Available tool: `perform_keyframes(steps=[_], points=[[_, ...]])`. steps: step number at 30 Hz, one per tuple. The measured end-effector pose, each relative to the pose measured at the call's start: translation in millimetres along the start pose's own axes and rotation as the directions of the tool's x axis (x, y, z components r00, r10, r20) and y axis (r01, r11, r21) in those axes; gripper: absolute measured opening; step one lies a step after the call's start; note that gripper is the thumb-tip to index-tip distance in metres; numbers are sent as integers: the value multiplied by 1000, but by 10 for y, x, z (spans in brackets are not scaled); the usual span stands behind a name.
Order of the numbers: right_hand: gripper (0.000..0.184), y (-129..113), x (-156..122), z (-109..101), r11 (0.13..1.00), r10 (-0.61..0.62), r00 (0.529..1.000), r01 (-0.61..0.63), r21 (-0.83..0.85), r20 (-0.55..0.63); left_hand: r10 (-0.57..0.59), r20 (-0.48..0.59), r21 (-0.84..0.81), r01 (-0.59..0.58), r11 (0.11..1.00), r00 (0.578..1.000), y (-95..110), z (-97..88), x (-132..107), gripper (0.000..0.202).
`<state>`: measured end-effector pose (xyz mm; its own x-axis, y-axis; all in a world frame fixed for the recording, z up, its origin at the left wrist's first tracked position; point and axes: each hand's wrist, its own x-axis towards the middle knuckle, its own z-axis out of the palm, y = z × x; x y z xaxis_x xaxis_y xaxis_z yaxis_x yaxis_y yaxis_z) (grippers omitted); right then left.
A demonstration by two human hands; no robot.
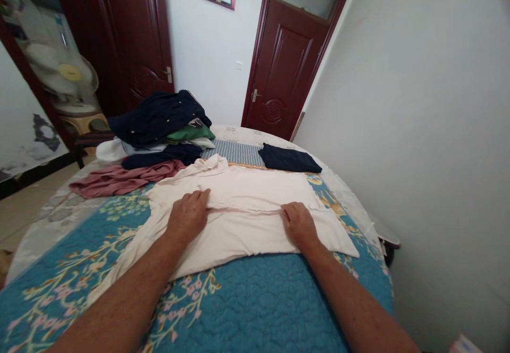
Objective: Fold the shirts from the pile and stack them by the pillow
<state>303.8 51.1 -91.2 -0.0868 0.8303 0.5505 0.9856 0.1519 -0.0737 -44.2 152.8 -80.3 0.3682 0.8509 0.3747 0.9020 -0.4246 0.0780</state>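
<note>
A cream shirt (247, 230) lies spread across the blue quilted cloth, its collar end toward the left and its hem toward the right. A lengthwise fold or crease runs along its middle. My left hand (188, 216) rests on the shirt near its upper part, fingers closed on the crease. Farther right, my right hand (298, 224) pinches the same crease, thumb and fingers together. The fabric under both palms is hidden. One sleeve trails to the lower left, partly covered by my left forearm.
A heap of clothes, with a navy jacket (159, 116) on top and a dusty-pink garment (123, 179) at its front, sits back left. A folded dark garment (290, 158) lies at the back right beside striped cloth (235, 152). The round table's edge (354, 191) curves near the right wall.
</note>
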Motion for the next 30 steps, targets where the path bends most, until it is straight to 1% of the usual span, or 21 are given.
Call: perform_keyframes(steps=[2,4,6,8,10,12,15,18,21,25,27,30], points=[[19,-90,-37,-9,996,-79,994,76,42,78,-9,38,14,9,1000,999,-7,-35,17,47],[21,-164,-60,4,986,-145,983,134,101,112,-19,42,40,17,999,999,-17,-82,42,34],[23,-202,-65,24,979,-161,982,147,139,103,4,-4,30,-3,1000,1000,-28,-128,68,21],[28,-204,-61,38,979,-151,984,136,151,92,67,-63,-57,-71,996,996,-30,-161,86,16],[33,-189,-58,49,980,-145,985,130,151,94,102,-81,-171,-115,978,991,-19,-179,90,19],[37,-172,-62,62,982,-137,986,123,140,95,53,-41,-206,-60,977,998,-3,-184,82,20],[40,-160,-74,84,985,-138,985,126,119,102,-41,32,-114,45,992,999,-10,-174,68,20],[41,-156,-80,93,984,-153,979,139,108,137,-76,59,-27,78,997,995,-74,-160,76,25],[45,-155,-79,84,985,-156,973,141,95,169,-95,21,29,94,995,995,-131,-173,100,33],[47,-158,-77,73,989,-141,967,126,84,210,-59,-71,94,65,993,996,-131,-237,113,37],[47,-160,-77,75,990,-133,966,117,85,221,-80,-70,113,87,990,994,-144,-260,106,39],[48,-160,-78,84,990,-128,964,112,85,232,-129,-21,117,130,985,991,-242,-259,87,41]])
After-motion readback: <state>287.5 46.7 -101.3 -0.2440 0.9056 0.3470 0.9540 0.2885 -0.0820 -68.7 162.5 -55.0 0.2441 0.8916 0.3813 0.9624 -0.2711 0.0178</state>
